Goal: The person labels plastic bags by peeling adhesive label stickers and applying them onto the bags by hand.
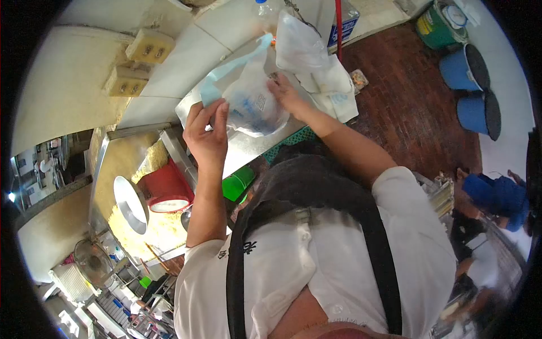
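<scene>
A clear plastic bag point(254, 104) with blue print and a small printed label sits on a pale metal counter point(240, 152). My left hand point(206, 127) pinches the left edge of the bag between thumb and fingers. On the bag's right side my right hand point(288, 96) has its fingers bent against the plastic, gripping it near the top. Behind the bag is a strip of light-blue film point(234, 62). What the bag contains is blurred by the plastic.
White plastic bags point(299, 42) lie at the counter's right. A tray of yellow shreds at left holds a red container point(166, 186) and a metal bowl point(131, 204). Blue buckets point(464, 68) stand on the brick floor. A person in blue point(497, 195) is at the right.
</scene>
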A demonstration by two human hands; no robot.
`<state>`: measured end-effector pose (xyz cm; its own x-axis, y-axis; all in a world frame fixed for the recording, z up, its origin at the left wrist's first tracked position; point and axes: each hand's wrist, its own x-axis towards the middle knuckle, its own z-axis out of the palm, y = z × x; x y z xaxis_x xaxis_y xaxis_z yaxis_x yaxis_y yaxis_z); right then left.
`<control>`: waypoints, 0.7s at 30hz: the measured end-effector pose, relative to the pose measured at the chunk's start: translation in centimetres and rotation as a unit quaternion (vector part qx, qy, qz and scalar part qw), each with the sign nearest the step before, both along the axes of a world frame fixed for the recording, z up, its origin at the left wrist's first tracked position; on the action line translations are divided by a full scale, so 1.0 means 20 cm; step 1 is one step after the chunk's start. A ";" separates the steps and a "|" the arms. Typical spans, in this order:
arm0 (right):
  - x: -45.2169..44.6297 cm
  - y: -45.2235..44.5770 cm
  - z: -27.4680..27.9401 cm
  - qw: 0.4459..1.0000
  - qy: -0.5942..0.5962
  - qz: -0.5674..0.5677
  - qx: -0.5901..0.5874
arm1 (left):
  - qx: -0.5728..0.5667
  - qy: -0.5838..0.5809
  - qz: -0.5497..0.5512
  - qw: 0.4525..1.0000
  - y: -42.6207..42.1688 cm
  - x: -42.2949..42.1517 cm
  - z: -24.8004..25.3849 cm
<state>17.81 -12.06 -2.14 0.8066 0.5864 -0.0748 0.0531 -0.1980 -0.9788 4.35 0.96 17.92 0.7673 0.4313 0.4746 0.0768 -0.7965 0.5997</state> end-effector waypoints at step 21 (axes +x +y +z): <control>-0.15 -0.18 0.53 0.960 0.166 -0.034 0.224 | -0.110 -0.251 -0.018 0.962 0.40 -0.17 0.52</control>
